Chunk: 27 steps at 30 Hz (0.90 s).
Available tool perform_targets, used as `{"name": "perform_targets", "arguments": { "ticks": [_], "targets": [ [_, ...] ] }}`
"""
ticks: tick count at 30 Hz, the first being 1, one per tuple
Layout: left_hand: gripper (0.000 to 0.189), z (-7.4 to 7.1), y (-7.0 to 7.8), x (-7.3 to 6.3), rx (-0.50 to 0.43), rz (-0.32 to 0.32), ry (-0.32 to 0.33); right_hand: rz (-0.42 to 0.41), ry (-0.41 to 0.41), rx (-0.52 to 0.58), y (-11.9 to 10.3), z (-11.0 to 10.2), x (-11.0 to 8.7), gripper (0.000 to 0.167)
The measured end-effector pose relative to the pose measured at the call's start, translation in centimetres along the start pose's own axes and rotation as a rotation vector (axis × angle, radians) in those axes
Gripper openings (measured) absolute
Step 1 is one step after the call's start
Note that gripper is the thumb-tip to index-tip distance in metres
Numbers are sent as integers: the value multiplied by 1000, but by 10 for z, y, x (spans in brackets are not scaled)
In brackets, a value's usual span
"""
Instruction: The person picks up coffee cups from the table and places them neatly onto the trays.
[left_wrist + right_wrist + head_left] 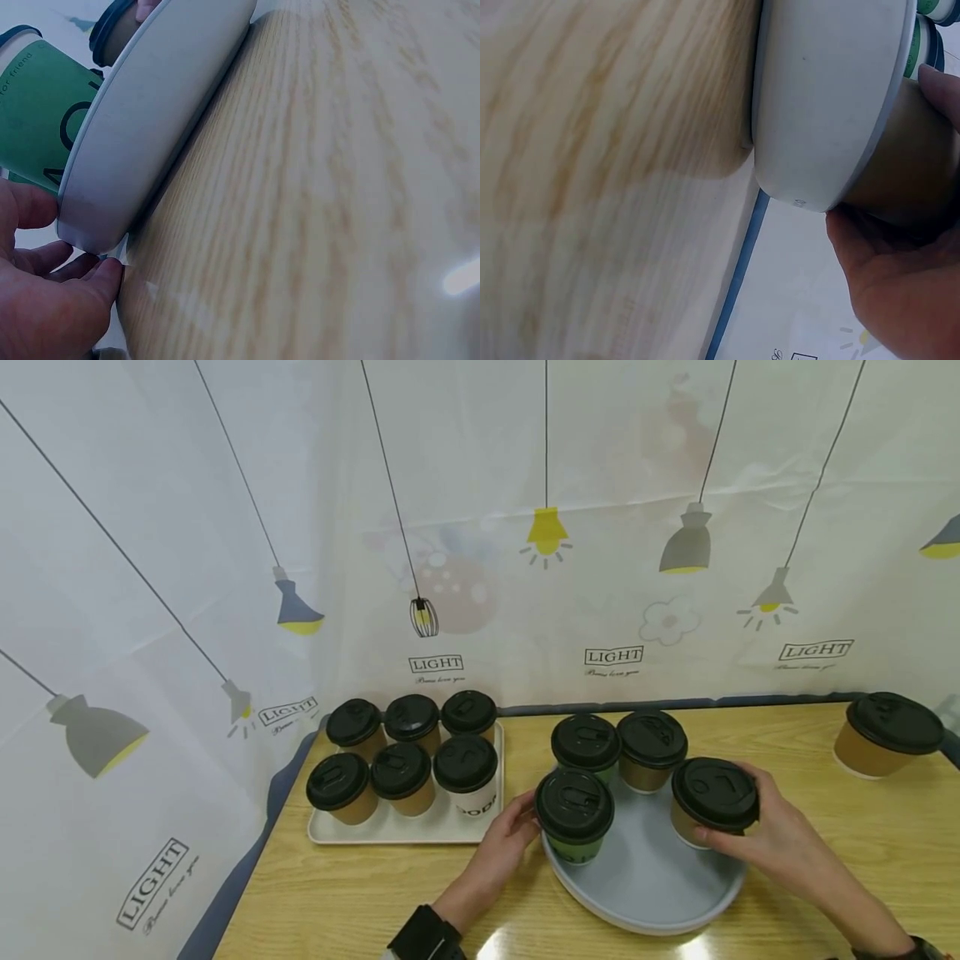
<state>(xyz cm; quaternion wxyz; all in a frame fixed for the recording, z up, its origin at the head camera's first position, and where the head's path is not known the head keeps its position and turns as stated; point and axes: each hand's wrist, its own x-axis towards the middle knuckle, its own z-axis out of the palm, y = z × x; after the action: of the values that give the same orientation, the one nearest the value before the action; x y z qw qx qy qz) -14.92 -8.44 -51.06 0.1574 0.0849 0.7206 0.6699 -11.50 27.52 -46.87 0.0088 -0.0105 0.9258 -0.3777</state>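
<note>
On a round grey tray (652, 877) stand several paper cups with black lids. My right hand (787, 839) holds a brown paper cup (693, 828) at the tray's right side, thumb in front and fingers behind. In the right wrist view, this brown cup (907, 161) sits at the tray's rim. My left hand (506, 839) is at the tray's left edge, beside a green paper cup (576, 847). The left wrist view shows its loosely bent fingers (34, 206) against the rim, close to the green cup's base. Two more cups, one a brown cup (643, 775), stand behind.
A rectangular cream tray (397, 833) with several lidded cups in two rows stands left of the round tray. A separate brown cup (870, 752) stands at the table's far right. A printed cloth (487, 568) hangs behind the wooden table (300, 893).
</note>
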Motion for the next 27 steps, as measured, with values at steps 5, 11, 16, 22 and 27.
{"name": "perform_targets", "arguments": {
  "ticks": [5, 11, 16, 22, 27],
  "targets": [
    [50, 1, 0, -1, -14, 12, -4, 17, -22, -8, 1, -1, 2, 131],
    [51, 0, 2, -1, -14, 20, -11, 8, -51, -6, 1, -5, 0, 139],
    [51, -1, 3, -1, -5, 17, -12, -92, -41, 73, 8, -12, -8, 109],
    [55, -1, 6, -1, 3, -13, -3, -213, 50, 154, 19, -21, -14, 78],
    [57, 3, 8, -1, 12, -16, 2, -214, 134, 182, 29, -27, -18, 77]
  ]
}}
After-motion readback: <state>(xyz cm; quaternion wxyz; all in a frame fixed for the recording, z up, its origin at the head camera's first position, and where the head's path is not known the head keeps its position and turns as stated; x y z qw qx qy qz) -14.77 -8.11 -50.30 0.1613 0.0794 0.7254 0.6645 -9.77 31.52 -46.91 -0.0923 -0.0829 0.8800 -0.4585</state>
